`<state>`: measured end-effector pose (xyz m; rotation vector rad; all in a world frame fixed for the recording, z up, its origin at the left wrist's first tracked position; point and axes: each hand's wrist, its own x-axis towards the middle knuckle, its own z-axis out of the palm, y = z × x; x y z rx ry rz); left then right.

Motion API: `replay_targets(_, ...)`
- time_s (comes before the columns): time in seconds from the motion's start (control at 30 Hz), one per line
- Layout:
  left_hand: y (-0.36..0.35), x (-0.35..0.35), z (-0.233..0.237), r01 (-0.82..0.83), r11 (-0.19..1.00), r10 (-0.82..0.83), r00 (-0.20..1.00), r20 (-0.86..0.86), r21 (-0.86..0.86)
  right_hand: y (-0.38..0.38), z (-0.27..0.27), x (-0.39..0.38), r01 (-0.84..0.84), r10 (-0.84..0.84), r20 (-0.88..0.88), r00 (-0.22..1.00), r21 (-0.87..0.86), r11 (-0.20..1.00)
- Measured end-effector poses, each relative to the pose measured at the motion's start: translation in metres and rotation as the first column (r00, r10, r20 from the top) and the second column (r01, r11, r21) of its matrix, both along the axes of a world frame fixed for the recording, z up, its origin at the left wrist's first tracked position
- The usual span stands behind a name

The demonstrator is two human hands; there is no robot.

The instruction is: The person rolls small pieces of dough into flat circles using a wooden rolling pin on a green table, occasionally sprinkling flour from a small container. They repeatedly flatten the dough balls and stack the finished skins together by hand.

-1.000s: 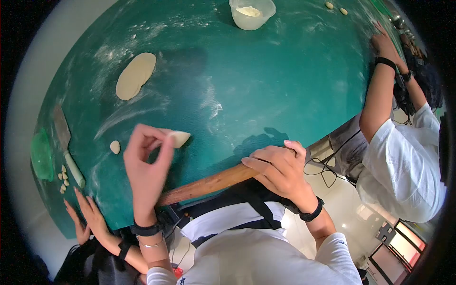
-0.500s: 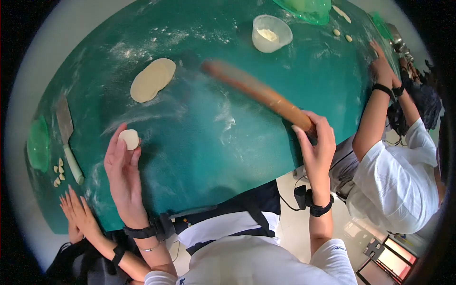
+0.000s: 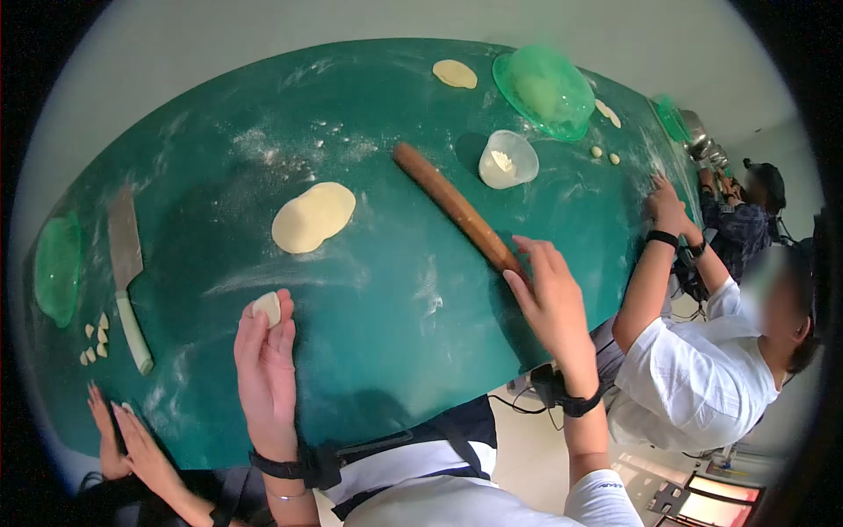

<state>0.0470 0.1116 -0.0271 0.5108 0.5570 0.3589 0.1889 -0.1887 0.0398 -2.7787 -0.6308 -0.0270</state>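
Dough piece (image 3: 267, 308) partly hidden by fingers (image 3: 254, 338) of left hand (image 3: 267, 378). Rolling pin (image 3: 457, 210): near end hidden behind right hand (image 3: 555, 303). Overlapping dough sheets (image 3: 313, 217): lower outlines covered, count unclear. Metal items (image 3: 694, 132) by right edge of tabletop (image 3: 360, 351) too small to tell. Co-worker's forearm (image 3: 182, 499), near left corner, cut off by picture's bottom edge.

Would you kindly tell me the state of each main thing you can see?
Left hand: holding a small dough piece
Small dough piece: flattened
Right hand: at rolling pin's near end, grip unclear
Rolling pin: slanted
Dough sheets: flat, overlapping
Knife: lying down
Tub: open, white powder inside
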Motion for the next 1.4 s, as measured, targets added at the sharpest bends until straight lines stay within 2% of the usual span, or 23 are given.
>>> replay_targets(0.1,-0.005,0.001,0.008,0.069,0.992,-0.062,0.996,-0.069,0.106,0.004,0.036,0.019,-0.100,0.105,0.178,0.978,-0.035,0.994)
replay_targets(0.23,-0.008,0.002,0.012,0.066,0.993,-0.059,0.995,-0.074,0.100,0.024,0.047,0.076,-0.189,0.184,0.200,0.962,0.005,0.982)
replay_targets(0.33,-0.007,-0.001,0.007,0.088,0.988,-0.083,0.995,-0.051,0.125,0.028,0.013,0.120,-0.207,0.209,0.067,0.976,-0.042,0.978)
replay_targets(0.43,-0.006,-0.002,0.008,0.162,0.976,-0.156,0.986,-0.051,0.149,0.030,-0.019,0.135,-0.146,0.160,0.092,0.983,-0.145,0.979)
replay_targets(0.47,-0.007,-0.001,0.009,0.165,0.974,-0.159,0.986,-0.052,0.152,0.031,-0.024,0.135,-0.201,0.227,0.186,0.956,-0.147,0.968)
replay_targets(0.57,-0.008,0.001,0.012,0.181,0.970,-0.172,0.983,-0.069,0.163,0.035,-0.023,0.133,-0.178,0.204,0.151,0.967,-0.168,0.970)
replay_targets(0.77,-0.008,0.000,0.011,0.184,0.967,-0.170,0.981,-0.091,0.177,0.035,-0.020,0.136,-0.243,0.268,0.138,0.953,-0.176,0.954)
replay_targets(0.97,-0.007,0.000,0.008,0.167,0.969,-0.155,0.985,-0.078,0.181,0.039,-0.023,0.134,-0.137,0.149,0.120,0.982,-0.102,0.985)
replay_targets(1.07,-0.006,0.001,0.009,0.162,0.968,-0.149,0.985,-0.084,0.192,0.042,-0.025,0.130,-0.144,0.147,0.163,0.976,-0.028,0.989)
replay_targets(1.27,-0.006,0.001,0.009,0.142,0.971,-0.129,0.988,-0.081,0.190,0.040,-0.025,0.132,-0.095,0.104,0.088,0.991,-0.102,0.990)
replay_targets(1.37,-0.006,0.001,0.009,0.136,0.972,-0.123,0.989,-0.083,0.191,0.047,-0.014,0.127,-0.077,0.075,-0.030,0.997,-0.086,0.993)
replay_targets(1.4,-0.005,0.001,0.009,0.137,0.972,-0.124,0.989,-0.079,0.190,0.047,-0.014,0.126,-0.123,0.124,0.009,0.992,-0.087,0.989)
